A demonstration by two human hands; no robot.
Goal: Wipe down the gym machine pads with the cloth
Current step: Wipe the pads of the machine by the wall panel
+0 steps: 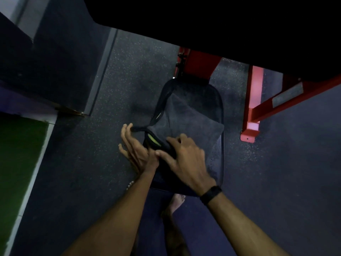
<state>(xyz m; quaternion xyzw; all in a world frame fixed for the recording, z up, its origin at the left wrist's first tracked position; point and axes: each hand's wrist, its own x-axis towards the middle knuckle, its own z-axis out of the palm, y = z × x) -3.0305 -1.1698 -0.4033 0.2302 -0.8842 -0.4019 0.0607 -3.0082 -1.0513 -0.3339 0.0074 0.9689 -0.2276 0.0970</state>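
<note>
Speckled dark rubber floor [129, 74] surrounds a black padded seat [217, 159]. Right hand [186, 159] grips a dark grey cloth [186, 115]; left hand [134, 148] fingers spread open beside it.

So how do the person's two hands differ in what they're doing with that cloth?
The right hand lies palm-down on the cloth, pressing a bunched part onto the seat pad; the left hand sits at the pad's edge, fingers spread, a cloth corner by its fingertips. The right wrist wears a dark band; the left shows pale beads. Both are bare.
</note>
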